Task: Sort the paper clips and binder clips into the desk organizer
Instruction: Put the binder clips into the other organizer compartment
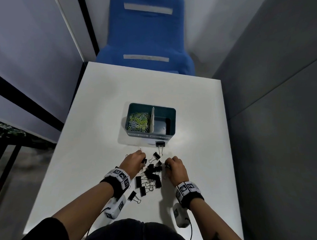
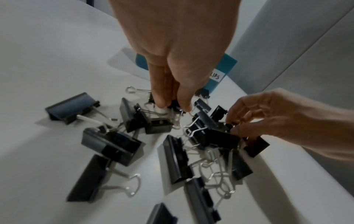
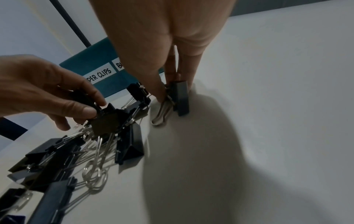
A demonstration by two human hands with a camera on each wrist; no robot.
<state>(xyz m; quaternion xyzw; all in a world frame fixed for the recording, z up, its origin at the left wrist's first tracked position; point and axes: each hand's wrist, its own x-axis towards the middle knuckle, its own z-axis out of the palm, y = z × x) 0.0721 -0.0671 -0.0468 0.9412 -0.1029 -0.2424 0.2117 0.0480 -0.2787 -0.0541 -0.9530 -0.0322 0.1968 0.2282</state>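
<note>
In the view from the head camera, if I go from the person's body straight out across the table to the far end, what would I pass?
Pile of black binder clips between the left hand and right hand → lone binder clip in front of the organizer → teal desk organizer → bare white table → blue chair.

Teal desk organizer (image 1: 170, 112) sitting mid-table, coloured paper clips (image 1: 139, 121) filling its left compartment, black binder clips (image 1: 150, 175) lying scattered just before it
</note>
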